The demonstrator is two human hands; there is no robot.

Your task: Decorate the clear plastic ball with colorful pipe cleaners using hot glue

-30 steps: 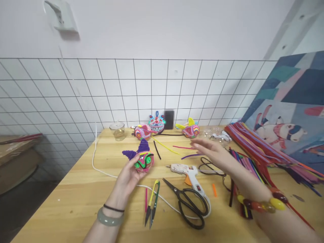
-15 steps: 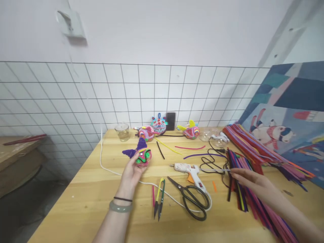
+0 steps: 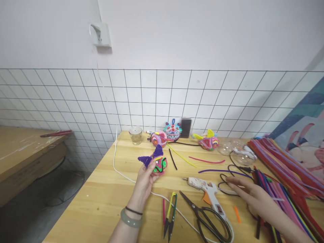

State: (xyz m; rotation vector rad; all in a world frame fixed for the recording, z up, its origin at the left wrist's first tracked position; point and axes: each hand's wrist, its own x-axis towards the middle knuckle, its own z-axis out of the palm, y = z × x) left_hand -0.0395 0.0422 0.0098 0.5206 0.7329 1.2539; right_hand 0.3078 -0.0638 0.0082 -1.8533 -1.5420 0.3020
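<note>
Both forearms reaching me over the feed are bare as far as I can see. I take the bangle (image 3: 130, 219) on the left wrist as my marker: a thick, smooth ring of pale grey-green, rounded on the outside, with a soft shine; what it is made of I can't tell from here. Just beside it, on the side toward the left hand (image 3: 145, 182), I make out a thin black band (image 3: 133, 211) circling the same wrist, plain and dark all along. Well apart from the bangle, to its right, I have the right hand (image 3: 249, 192), ungloved, with slim, tapering fingers.
</note>
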